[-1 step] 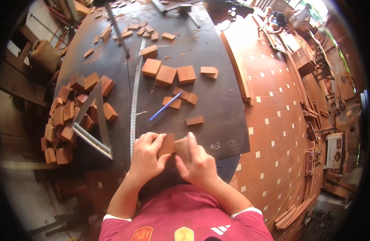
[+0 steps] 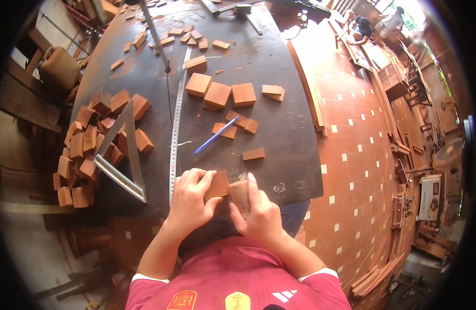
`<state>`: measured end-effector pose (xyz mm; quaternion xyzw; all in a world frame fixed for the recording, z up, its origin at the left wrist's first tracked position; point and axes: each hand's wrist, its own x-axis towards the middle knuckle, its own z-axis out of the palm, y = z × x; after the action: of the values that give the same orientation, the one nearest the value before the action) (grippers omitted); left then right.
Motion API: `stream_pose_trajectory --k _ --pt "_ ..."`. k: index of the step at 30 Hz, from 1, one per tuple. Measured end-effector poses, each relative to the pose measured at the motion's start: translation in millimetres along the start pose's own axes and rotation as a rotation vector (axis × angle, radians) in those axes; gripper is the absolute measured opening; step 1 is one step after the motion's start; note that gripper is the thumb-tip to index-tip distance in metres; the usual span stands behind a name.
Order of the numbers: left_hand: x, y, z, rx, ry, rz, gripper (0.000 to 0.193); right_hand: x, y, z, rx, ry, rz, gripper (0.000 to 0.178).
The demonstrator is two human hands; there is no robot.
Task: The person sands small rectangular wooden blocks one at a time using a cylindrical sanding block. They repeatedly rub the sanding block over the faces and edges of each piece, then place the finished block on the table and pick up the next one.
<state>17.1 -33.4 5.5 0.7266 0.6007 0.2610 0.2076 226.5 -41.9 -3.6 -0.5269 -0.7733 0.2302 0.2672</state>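
Gripping one wooden piece (image 2: 218, 184) each, hands (image 2: 192, 199) curled, loose block (image 2: 253, 154) and pen (image 2: 216, 135) ahead

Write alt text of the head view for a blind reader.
A person's left hand holds a wooden block, the right hand a paler block, at a dark table where more blocks, a blue pen and a measuring strip lie.
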Motion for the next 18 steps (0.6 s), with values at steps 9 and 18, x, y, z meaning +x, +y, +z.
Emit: stream_pose_trajectory --k 9,18 --pt "0.8 -5.1 3.1 0.015 0.030 -0.012 0.064 38.0 4.5 15.6 -0.057 0.059 -0.070 0.086" --pt "4.1 -3.7 0.5 -0.002 0.017 -0.006 0.062 33.3 0.4 6.9 -0.069 0.026 -0.076 0.084"
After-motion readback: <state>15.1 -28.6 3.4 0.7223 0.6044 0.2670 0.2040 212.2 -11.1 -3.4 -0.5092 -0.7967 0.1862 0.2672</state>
